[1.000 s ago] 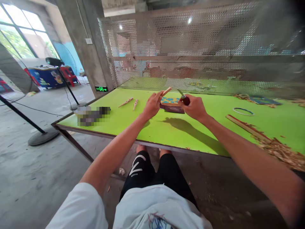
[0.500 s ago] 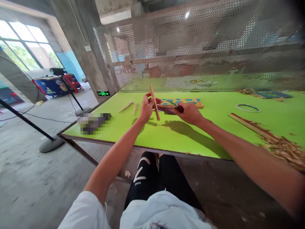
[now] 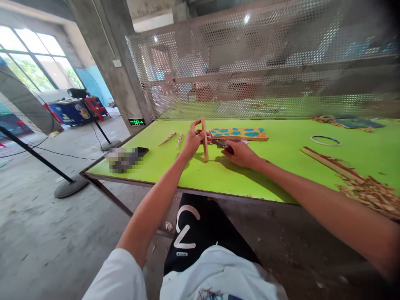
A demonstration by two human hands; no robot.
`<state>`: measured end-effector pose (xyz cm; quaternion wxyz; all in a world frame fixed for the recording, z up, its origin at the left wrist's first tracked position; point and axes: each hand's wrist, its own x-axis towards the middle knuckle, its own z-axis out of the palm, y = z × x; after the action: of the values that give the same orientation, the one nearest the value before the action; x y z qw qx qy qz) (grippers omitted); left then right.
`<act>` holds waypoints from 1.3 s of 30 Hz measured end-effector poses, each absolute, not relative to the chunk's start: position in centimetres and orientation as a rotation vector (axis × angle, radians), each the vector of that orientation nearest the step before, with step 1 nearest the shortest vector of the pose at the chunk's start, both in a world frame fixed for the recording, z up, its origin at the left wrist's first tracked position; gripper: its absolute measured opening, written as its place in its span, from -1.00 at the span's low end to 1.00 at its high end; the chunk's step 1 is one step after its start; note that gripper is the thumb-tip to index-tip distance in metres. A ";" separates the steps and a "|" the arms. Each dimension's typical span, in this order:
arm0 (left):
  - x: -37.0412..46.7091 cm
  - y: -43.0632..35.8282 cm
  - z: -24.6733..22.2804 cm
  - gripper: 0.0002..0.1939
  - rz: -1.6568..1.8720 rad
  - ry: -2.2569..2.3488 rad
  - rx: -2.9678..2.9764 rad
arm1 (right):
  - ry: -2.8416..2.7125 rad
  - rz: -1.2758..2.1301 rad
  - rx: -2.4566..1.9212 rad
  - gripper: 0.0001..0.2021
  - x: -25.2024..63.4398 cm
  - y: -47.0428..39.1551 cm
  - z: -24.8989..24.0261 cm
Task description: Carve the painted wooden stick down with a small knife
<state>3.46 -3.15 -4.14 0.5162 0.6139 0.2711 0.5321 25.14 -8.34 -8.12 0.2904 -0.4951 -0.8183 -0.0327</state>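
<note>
My left hand (image 3: 194, 141) is closed around a narrow wooden stick (image 3: 205, 150), which stands nearly upright above the green table. In my right hand (image 3: 242, 154) is a knife (image 3: 228, 148) with a dark handle, its blade pointing left toward the stick. Whether the blade touches the stick I cannot tell. Behind both hands lies a yellow board with blue patches (image 3: 246, 133). Two carved, pointed wooden pieces (image 3: 167, 138) rest left of my left hand.
On the right of the green table (image 3: 281, 175) lie a long wooden strip (image 3: 331, 163), a heap of shavings (image 3: 371, 193) and a ring (image 3: 326, 140). A blurred dark object (image 3: 128, 160) sits at the left. A perforated metal screen (image 3: 218, 71) rises behind the table.
My right hand has lowered and shifted slightly left, bringing the knife down toward the stick. The stick is now more upright, and the view has shifted a little.
</note>
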 end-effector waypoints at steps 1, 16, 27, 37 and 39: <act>3.5 -3.4 -4.0 -0.44 1.275 0.636 1.487 | -2.197 -0.089 -1.328 -0.82 25.0 -8.4 -8.3; 2.6 -3.5 -3.4 -0.36 1.348 0.557 1.670 | -2.181 -0.013 -1.226 -0.73 25.2 -8.8 -8.5; 2.4 -4.1 -3.0 -0.32 1.346 0.490 1.740 | -2.289 -0.114 -1.276 -0.73 24.9 -9.1 -7.7; 2.4 -5.0 -2.5 -0.46 1.355 0.471 1.747 | -2.256 -0.061 -1.325 -0.67 25.3 -8.6 -8.2; 2.5 -4.9 -2.5 -0.50 1.382 0.486 1.734 | -2.261 -0.065 -1.307 -0.67 25.4 -8.7 -8.1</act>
<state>2.48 -4.89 -2.53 0.4222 0.6925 0.1942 0.5518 25.40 -8.69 -8.12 0.2617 -0.4828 -0.8354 -0.0239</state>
